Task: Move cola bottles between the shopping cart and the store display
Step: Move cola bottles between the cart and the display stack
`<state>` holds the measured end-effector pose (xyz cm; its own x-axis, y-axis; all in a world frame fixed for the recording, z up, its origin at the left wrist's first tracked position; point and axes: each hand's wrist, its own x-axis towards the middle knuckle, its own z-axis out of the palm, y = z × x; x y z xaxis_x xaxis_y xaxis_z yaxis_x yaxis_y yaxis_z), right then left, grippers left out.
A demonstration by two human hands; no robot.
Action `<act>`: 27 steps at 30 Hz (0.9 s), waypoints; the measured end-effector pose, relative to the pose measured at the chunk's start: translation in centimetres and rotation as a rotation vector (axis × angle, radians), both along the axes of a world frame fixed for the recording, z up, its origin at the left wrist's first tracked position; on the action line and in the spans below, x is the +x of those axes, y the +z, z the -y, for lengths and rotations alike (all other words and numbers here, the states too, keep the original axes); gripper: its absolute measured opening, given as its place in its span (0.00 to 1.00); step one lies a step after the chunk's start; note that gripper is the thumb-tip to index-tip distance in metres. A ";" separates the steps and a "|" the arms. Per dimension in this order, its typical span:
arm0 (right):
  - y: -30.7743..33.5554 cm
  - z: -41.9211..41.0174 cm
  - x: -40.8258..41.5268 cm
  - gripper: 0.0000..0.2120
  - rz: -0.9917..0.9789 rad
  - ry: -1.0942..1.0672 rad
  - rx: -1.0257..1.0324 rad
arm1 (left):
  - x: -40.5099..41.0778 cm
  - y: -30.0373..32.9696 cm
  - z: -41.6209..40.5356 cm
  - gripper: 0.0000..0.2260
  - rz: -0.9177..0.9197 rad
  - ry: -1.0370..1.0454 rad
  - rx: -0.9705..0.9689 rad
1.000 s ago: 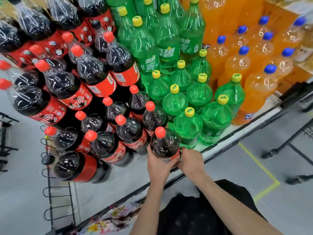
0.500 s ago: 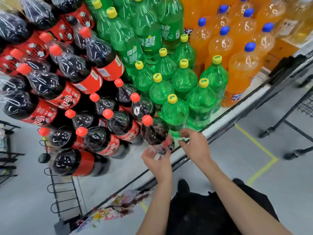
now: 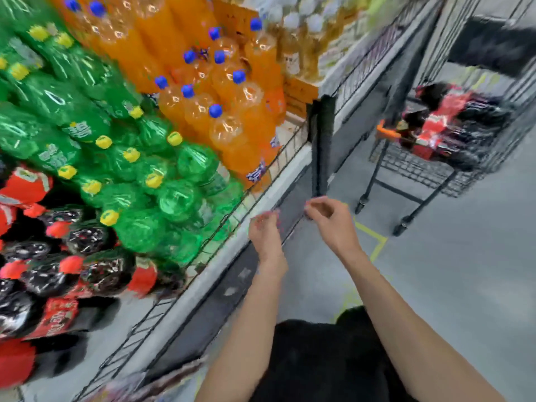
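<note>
While the picture is blurred, both hands show empty: the left hand (image 3: pixel 265 232) and right hand (image 3: pixel 330 217) hang loosely curled, apart, just off the display's (image 3: pixel 261 195) front edge. Cola bottles (image 3: pixel 87 242) stand at the display's left end; more lie in the cart (image 3: pixel 420 166) far right. Bare floor (image 3: pixel 464 271) lies between.

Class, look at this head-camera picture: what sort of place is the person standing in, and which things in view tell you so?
Most likely a supermarket drinks aisle. Big green bottles, orange bottles and cola bottles are stacked in colour blocks on a low display, and a wire shopping cart holding cola packs stands on the grey floor beside it.
</note>
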<state>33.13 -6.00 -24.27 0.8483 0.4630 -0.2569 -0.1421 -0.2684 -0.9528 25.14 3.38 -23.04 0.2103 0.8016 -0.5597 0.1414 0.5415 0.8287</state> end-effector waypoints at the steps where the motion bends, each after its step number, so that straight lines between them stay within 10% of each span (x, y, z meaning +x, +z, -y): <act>1: 0.2 1.9 1.8 0.02 -0.013 -0.039 0.006 | 2.2 0.4 1.8 0.11 0.004 -0.060 -0.022; 13: 0.8 21.0 17.8 0.02 -0.158 -0.505 0.075 | 22.1 0.6 17.4 0.02 0.051 -0.441 -0.228; 27: -0.1 27.4 42.3 0.03 -0.183 -0.520 -0.147 | 48.2 -3.1 19.6 0.08 0.065 -0.458 -0.512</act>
